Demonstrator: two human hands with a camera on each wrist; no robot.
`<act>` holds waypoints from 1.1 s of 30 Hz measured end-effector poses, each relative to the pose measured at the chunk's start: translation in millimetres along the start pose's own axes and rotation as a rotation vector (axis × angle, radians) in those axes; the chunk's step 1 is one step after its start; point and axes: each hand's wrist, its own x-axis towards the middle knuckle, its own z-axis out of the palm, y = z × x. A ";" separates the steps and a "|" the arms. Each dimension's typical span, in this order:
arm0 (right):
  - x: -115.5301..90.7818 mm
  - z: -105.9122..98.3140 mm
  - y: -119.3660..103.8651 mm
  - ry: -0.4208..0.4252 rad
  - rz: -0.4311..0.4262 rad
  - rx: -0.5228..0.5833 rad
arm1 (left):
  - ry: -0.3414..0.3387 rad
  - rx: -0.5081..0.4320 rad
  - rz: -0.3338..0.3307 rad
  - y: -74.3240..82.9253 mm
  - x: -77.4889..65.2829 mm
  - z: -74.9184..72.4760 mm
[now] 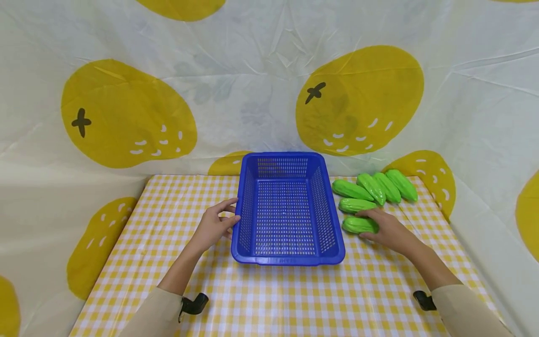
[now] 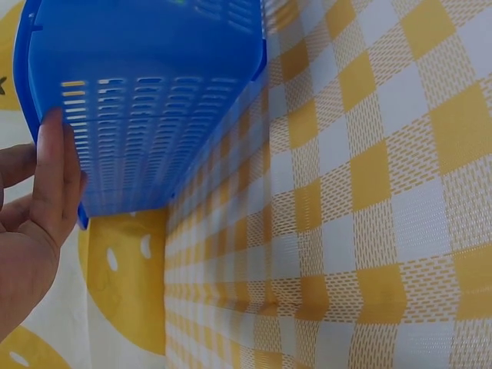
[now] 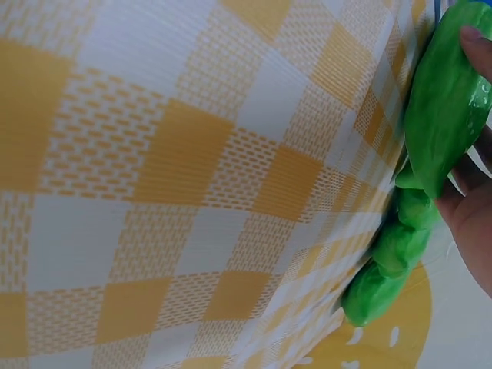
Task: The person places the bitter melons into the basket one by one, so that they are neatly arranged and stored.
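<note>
A blue plastic basket (image 1: 286,260) with slotted walls stands in the middle of the table, its inside bare. At its left rim my left hand (image 1: 212,224) holds on; the left wrist view shows fingers (image 2: 50,154) against the slotted outer wall. To the basket's right lie several glossy green ridged gourds. My right hand (image 1: 389,229) grips the nearest gourd (image 1: 358,225), thumb and fingers on opposite sides, partly covering its right end. In the right wrist view the same gourd (image 3: 446,100) lies between thumb and fingers. Just behind it is another gourd (image 1: 353,205), close to my fingertips.
Farther back on the right, more gourds (image 1: 372,187) lie side by side near the table's rear edge. A yellow-and-white checked cloth (image 1: 273,299) covers the table. Behind and at both sides hang pale sheets (image 1: 244,107) printed with big yellow fruit.
</note>
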 end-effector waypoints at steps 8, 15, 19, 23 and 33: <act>-2.3 2.8 3.8 -0.020 0.004 -0.025 | -0.004 -0.003 -0.007 -1.0 -1.1 -0.1; -2.3 2.3 4.5 -0.040 0.020 -0.007 | -0.003 -0.014 -0.008 -0.6 0.3 -0.8; -2.8 1.3 4.2 -0.044 0.026 -0.004 | 0.002 -0.024 -0.015 -0.7 0.7 -0.4; -1.9 0.2 3.2 -0.047 0.030 -0.015 | 0.002 -0.024 -0.014 0.0 0.3 -0.6; 1.1 -2.7 3.4 -0.082 0.046 -0.009 | -0.005 -0.016 -0.001 -0.4 0.7 -1.4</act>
